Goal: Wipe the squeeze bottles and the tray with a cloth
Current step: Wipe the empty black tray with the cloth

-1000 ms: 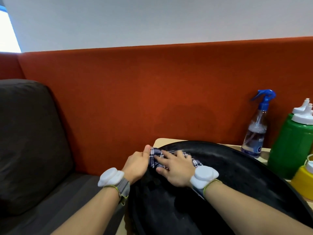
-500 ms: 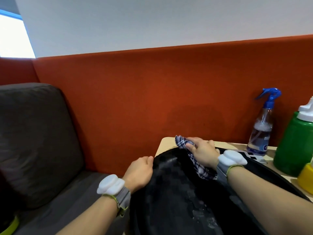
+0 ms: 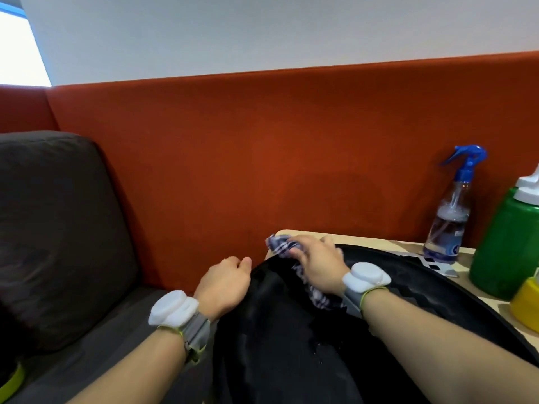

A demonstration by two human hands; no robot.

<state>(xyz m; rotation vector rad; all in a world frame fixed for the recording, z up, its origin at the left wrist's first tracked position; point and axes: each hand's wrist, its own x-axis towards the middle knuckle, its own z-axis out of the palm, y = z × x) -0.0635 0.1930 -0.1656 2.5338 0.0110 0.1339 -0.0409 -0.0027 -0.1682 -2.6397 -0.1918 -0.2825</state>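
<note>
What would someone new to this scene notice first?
The big black tray fills the lower middle, with the right hand gripping a checked cloth on its far rim and the left hand holding its left edge. Behind runs a rust-red padded wall; a blue-topped spray bottle stands at right.

Right hand (image 3: 318,265) with cloth (image 3: 280,246) on tray (image 3: 277,360) rim

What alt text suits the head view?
A person's right hand grips a checked cloth at the rim of a black tray; the left hand holds its left edge. A spray bottle and a green squeeze bottle stand at right.
</note>
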